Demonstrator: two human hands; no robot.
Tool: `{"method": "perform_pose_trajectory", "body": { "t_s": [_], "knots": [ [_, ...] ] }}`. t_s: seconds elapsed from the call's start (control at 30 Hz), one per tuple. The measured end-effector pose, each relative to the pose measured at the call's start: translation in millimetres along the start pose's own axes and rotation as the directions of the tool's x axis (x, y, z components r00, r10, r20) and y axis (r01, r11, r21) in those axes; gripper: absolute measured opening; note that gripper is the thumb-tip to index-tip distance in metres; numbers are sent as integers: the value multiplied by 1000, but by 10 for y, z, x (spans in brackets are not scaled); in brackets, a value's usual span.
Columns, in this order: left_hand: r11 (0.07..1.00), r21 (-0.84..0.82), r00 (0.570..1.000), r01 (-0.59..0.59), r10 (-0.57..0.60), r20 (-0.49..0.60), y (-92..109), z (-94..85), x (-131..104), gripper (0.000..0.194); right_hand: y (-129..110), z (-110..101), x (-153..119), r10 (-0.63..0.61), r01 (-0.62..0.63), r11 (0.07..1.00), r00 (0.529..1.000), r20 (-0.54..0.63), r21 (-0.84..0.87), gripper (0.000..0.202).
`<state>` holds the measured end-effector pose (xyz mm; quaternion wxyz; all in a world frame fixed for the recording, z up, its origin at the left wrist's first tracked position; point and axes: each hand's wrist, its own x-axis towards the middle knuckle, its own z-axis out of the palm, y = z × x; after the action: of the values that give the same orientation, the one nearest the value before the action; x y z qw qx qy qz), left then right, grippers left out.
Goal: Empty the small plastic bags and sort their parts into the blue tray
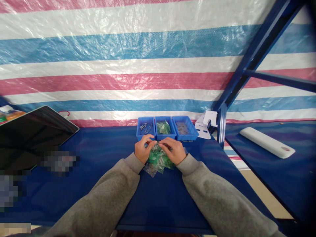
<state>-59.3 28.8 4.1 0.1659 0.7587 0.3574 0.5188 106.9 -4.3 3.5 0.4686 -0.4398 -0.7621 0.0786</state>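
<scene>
On the desk (pixel 160 204), between our sleeves, we have a pile of small clear and green packets (pixel 159 160). At its far edge, our left hand (pixel 143 148) and right hand (pixel 174 150) nearly meet, thumbs and fingers drawn together; we cannot tell what they pinch. Just beyond stand three blue bins (pixel 192 135) holding, left to right, metal pieces (pixel 145 127), green packets and greyish pieces (pixel 182 128). Farthest, we face a striped sheet (pixel 123 81).

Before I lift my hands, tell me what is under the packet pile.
The packet pile rests on the blue table; the surface directly beneath is covered, so anything else there cannot be seen.
</scene>
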Motion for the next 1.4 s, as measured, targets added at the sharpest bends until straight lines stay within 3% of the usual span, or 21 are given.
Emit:
{"method": "perform_pose_trajectory", "body": {
  "t_s": [0.2,0.63,0.87,1.03,1.4],
  "knots": [
    [1000,-14,999,-9,9,45,39,-9,26,15,9,-48,16,31,-34,999,994,-104,-22,23],
    [998,60,990,18,-26,139,35,-28,40,31,21,-37,13,33,-36,999,993,-110,-24,23],
    [999,9,997,-45,44,62,68,-25,47,19,43,-18,6,22,-25,998,999,-49,-63,26],
    [995,-103,999,2,3,49,71,-17,29,15,63,-11,7,35,-39,997,997,-62,-70,25],
    [999,-43,998,14,-12,54,77,-28,14,14,40,-45,23,31,-39,996,994,-108,-77,26]
  ]
}}
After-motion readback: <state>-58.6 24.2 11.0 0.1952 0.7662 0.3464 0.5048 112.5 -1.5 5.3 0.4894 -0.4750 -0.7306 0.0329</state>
